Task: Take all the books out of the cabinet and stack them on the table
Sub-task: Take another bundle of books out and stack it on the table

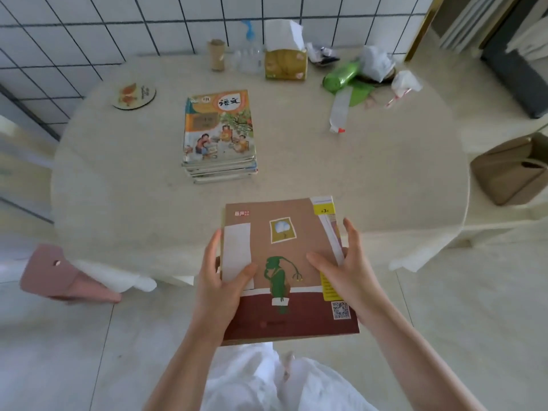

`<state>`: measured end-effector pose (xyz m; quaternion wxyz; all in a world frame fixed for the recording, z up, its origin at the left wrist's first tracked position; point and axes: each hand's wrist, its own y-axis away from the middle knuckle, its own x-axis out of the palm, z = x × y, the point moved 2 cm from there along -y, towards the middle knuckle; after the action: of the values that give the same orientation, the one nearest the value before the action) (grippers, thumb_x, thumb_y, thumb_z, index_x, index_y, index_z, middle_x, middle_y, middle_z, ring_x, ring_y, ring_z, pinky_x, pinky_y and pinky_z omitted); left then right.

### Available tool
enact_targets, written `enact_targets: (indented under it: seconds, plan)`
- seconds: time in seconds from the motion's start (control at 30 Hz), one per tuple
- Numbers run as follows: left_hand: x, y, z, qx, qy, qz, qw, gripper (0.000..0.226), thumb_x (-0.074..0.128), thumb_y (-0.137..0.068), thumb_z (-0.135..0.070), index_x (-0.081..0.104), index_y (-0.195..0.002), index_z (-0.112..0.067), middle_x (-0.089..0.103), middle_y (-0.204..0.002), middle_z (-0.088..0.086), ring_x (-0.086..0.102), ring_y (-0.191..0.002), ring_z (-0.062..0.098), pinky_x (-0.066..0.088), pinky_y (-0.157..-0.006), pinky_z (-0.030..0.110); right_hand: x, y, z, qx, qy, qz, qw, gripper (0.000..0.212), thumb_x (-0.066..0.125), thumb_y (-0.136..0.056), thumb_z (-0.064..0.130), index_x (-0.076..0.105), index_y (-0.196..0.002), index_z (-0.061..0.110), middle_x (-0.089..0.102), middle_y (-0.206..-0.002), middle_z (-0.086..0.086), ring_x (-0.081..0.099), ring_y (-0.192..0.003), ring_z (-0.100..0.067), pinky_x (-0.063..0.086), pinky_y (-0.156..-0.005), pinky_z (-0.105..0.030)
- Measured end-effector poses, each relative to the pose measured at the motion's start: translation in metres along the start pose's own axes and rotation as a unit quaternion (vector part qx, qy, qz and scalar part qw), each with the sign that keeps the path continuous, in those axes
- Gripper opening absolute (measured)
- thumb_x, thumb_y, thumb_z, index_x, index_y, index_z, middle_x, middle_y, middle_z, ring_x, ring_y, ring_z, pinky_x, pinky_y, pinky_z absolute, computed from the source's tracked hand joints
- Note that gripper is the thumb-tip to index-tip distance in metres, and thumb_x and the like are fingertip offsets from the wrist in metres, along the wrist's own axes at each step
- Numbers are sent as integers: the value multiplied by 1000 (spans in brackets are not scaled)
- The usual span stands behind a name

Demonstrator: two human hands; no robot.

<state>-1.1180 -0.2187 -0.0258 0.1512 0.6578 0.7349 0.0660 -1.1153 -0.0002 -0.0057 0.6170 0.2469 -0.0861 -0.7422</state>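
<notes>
Your left hand [219, 280] and right hand [341, 268] grip the brown book [284, 262] by its sides, keeping it level for the stack [219, 137] farther in on the tabletop [355, 173].

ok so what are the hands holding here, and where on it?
A brown-covered book, with more underneath. Left hand grips its left edge, right hand its right edge, thumbs on the cover.

brown/maroon book [284, 262] w/ green figure, pink stool [59, 274]
</notes>
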Motion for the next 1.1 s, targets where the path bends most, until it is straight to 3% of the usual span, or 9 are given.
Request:
enact_targets:
  seconds: [0.07, 0.17, 0.27, 0.33, 0.5, 0.67, 0.8, 0.9, 1.1]
  plan:
    - [-1, -26, -7, 0, 1, -18, 1000, 84, 79, -78, -13, 33, -144, -38, 61, -130, -4, 63, -111, 11, 55, -92, 38, 6, -26, 12, 26, -2, -7, 1000, 97, 78, -78, 25, 14, -150, 34, 65, -114, 1, 69, -92, -12, 55, -91, -39]
    - [-3, -67, -22, 5, -1, -20, 1000, 91, 79, -77, -12, 27, -148, -36, 56, -124, -20, 60, -110, 0, 56, -86, 25, 16, -67, 29, 44, 6, -7, 999, 87, 81, -72, 28, 33, -145, 24, 68, -114, 1, 70, -94, -14, 55, -90, -42]
    - [-9, -107, -39, 1, 4, -3, 1000, 94, 79, -77, -11, 23, -149, -36, 58, -119, -18, 63, -106, 2, 57, -76, 18, 29, -99, 52, 51, 12, -2, 999, 45, 79, -76, 22, 58, -116, 16, 72, -99, 1, 70, -82, -11, 57, -71, -29]
    - [-16, -137, -47, -15, 6, 4, 1000, 95, 80, -77, -11, 23, -149, -37, 61, -118, -13, 66, -103, 4, 58, -75, 21, 40, -122, 66, 56, 1, 7, 998, 33, 77, -79, 18, 60, -106, 15, 72, -96, 0, 69, -80, -11, 55, -66, -25]
    - [-32, -202, -57, -59, 4, 30, 998, 82, 84, -70, -9, 43, -139, -28, 67, -113, -6, 70, -94, 10, 59, -80, 34, 59, -170, 90, 46, -2, 22, 999, 56, 79, -76, 12, 50, -123, 10, 68, -109, -5, 68, -93, -20, 58, -82, -39]
    - [-35, -234, -54, -42, -31, 47, 998, 66, 83, -67, 2, 53, -117, -28, 70, -105, -7, 70, -91, 8, 57, -67, 22, 63, -202, 92, 2, -14, 81, 997, 66, 72, -74, -10, 41, -128, 9, 61, -118, -14, 65, -104, -24, 60, -77, -36]
    - [-30, -239, -41, -15, -49, 54, 997, 67, 81, -64, 13, 55, -119, -15, 72, -102, -2, 70, -92, 11, 55, -67, 20, 62, -215, 86, -53, 24, 84, 995, 56, 62, -77, -19, 43, -124, 7, 60, -102, -19, 62, -81, -12, 56, -71, -25]
    - [-26, -241, -33, 12, -62, 39, 997, 63, 82, -64, 12, 57, -117, -7, 73, -103, 2, 70, -94, 12, 54, -72, 21, 63, -221, 78, -74, 40, 92, 992, 51, 60, -78, -19, 46, -115, 13, 60, -95, -24, 60, -78, -14, 53, -74, -38]
    - [-27, -242, -13, 2, -67, -10, 998, 55, 85, -67, -3, 61, -117, -3, 73, -105, 4, 69, -102, 16, 54, -87, 28, 67, -228, 64, -118, 78, 97, 985, 36, 60, -78, 14, 49, -112, 23, 67, -97, 23, 63, -96, -1, 48, -87, -21]
